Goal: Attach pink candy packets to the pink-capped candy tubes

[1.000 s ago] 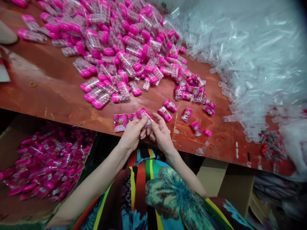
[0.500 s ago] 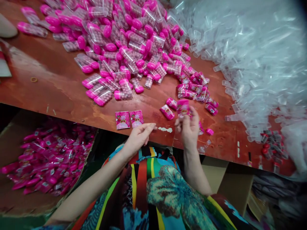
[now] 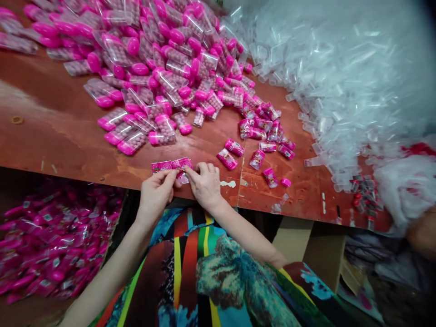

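Two small square pink printed labels, a left one (image 3: 161, 167) and a right one (image 3: 182, 161), lie side by side near the table's front edge. My left hand (image 3: 157, 190) is closed, its thumb and fingertips pinching at the lower edge of the right label. From the other side my right hand (image 3: 206, 185) meets it, index fingertip on the same label and the other fingers curled. My fingers cover part of both labels. Right of my hands lie small pink printed tubes (image 3: 227, 159), one more tube (image 3: 257, 160) and a loose pink cap (image 3: 285, 182).
A big heap of clear bottles with pink caps and pink beads (image 3: 166, 81) covers the back left. Clear empty tubes (image 3: 334, 100) fill the right. An open box of pink items (image 3: 61, 240) stands below left. Red-and-dark pieces (image 3: 366, 195) lie far right, near a blurred hand (image 3: 422, 231).
My right hand has let go of a pink printed piece by the tubes and moved left to the labels. My left hand has come onto the labels. The view has shifted slightly right.
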Tool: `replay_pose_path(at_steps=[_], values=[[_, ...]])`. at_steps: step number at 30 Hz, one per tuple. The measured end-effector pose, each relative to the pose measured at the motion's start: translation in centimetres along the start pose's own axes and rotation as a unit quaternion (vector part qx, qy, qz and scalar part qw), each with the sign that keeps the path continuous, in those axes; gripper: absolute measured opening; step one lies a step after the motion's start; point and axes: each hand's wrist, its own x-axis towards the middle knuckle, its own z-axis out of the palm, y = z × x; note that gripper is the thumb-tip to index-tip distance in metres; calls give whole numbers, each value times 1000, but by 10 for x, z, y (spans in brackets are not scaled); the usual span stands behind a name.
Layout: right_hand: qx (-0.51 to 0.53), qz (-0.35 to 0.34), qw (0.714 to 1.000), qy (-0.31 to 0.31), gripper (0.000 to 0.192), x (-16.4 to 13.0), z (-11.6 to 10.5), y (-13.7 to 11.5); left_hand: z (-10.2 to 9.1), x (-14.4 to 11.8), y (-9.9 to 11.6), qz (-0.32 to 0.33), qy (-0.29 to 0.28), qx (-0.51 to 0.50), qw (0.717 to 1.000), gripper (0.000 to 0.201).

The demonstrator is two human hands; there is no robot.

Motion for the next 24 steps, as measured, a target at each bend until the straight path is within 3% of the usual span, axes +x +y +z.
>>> replay_pose_path(at_steps=[6,9,11,14,16,19,24], values=[[122,18,990,73,37,-9,-3,10,9,-4,-3,-11,30,-50,998,20],[227,19,966,120,31,-13,-6,9,17,-6,-1,-35,-8,-98,995,27],[335,35,932,134,30,-13,-8,8,21,-5,2,-56,-39,-127,989,34],[521,100,839,119,41,-7,-13,6,26,-3,7,-74,-61,-159,983,40],[583,114,798,103,37,-2,-16,6,30,0,7,-82,-70,-164,981,41],[578,102,802,108,22,3,-20,6,38,5,1,-91,-62,-159,981,46],[494,98,852,141,18,11,-16,12,48,17,-2,-116,-49,-177,976,49]])
